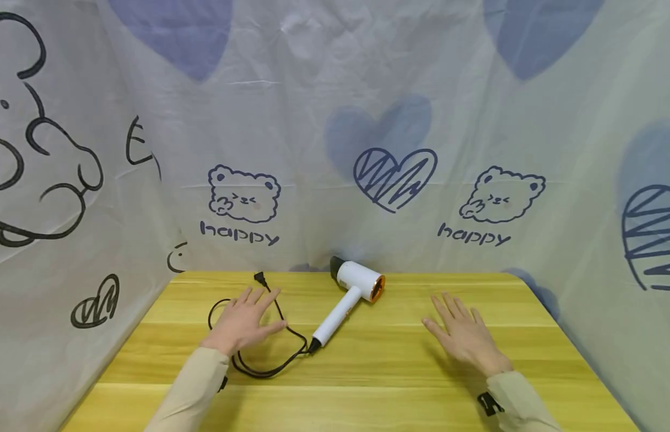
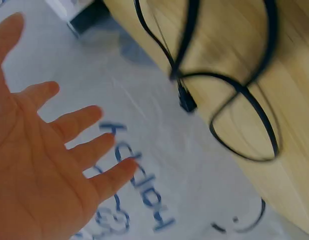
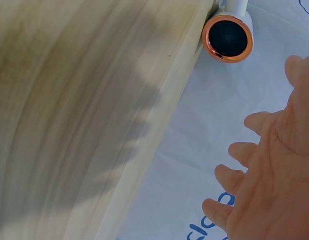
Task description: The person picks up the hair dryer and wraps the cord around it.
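A white hair dryer point(image 1: 337, 315) lies on the wooden table, its black nozzle toward the back and its copper-rimmed intake point(image 3: 228, 40) facing right. From its handle a black power cord point(image 1: 261, 375) loops out to the left, ending in a plug point(image 1: 260, 278) near the back edge. My left hand point(image 1: 243, 321) hovers above the cord loops with fingers spread, holding nothing. In the left wrist view its palm and the plug point(image 2: 186, 102) both show. To the right of the dryer, my right hand point(image 1: 464, 336) is held over the table, fingers extended and nothing in it.
The light wooden table point(image 1: 388, 384) reaches back to a pale curtain point(image 1: 313, 120) printed with hearts, bears and the word "happy". More curtain hangs along the left and right sides. Dark wrist straps point(image 1: 490, 404) sit at both sleeves.
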### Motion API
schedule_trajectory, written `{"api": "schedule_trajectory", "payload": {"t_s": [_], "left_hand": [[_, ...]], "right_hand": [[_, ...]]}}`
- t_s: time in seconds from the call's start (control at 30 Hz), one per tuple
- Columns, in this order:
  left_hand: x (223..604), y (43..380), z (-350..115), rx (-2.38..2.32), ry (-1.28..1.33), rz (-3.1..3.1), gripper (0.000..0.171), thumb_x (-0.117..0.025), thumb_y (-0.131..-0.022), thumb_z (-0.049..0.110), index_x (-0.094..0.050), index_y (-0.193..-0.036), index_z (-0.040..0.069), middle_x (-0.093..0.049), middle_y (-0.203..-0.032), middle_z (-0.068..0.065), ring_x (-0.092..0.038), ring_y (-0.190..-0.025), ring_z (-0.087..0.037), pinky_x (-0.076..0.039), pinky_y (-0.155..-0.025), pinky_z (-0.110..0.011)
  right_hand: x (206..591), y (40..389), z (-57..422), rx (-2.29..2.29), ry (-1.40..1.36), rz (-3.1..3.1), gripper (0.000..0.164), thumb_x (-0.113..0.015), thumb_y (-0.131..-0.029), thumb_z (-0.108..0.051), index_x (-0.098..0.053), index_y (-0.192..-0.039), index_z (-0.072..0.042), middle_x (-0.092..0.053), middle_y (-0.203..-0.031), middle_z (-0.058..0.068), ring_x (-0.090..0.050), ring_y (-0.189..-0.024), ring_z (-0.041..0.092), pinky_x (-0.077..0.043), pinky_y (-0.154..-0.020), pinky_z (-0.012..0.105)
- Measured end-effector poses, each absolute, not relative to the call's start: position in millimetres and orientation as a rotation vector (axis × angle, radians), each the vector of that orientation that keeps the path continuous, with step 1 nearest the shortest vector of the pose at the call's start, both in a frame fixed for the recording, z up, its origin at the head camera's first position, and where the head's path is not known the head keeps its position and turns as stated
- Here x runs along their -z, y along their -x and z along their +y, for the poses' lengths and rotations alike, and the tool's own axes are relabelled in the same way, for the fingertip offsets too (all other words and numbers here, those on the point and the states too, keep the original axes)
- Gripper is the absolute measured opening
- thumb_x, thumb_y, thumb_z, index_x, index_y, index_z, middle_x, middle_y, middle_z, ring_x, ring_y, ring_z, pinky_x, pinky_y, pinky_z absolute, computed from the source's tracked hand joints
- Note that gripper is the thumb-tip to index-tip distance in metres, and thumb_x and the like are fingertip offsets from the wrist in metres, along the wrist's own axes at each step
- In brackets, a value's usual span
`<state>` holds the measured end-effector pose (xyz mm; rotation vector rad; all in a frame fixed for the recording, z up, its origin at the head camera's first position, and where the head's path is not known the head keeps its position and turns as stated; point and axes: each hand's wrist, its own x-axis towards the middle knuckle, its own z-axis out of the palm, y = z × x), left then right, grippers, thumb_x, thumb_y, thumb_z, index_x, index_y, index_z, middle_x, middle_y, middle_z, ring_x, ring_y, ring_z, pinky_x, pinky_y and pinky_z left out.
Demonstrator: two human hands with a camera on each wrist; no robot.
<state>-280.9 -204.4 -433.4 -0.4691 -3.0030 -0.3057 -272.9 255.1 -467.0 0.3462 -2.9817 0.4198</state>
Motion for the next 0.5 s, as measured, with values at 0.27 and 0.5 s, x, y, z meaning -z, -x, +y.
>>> {"api": "schedule_trajectory", "payload": {"t_s": [0.27,0.5], "left_hand": [[438.7,289.7,-171.2,0.403,0.685,-3.174,0.067,-0.066,-0.091,0.043,-0.041,-0.150,0.020,-0.053,-0.141,-0.019,-0.052,-0.127,-0.038,-0.044,-0.104,-0.056],[450.9,291.0,-151.8,0.398,0.792,-3.212,0.072,-0.071,-0.087,0.046,-0.046,-0.146,0.013,-0.058,-0.137,-0.013,-0.055,-0.126,-0.031,-0.044,-0.107,-0.049]], "right_hand": [[468.2,271.9,251.8,-0.445,-0.357,-2.982,0.072,-0.028,-0.102,-0.058,-0.024,-0.155,-0.009,-0.017,-0.161,0.023,-0.018,-0.145,0.049,-0.008,-0.114,0.070],[469.1,271.9,249.8,-0.457,-0.366,-2.975,0.069,-0.030,-0.103,-0.054,-0.027,-0.154,-0.008,-0.018,-0.160,0.024,-0.021,-0.144,0.049,-0.010,-0.114,0.070]]}}
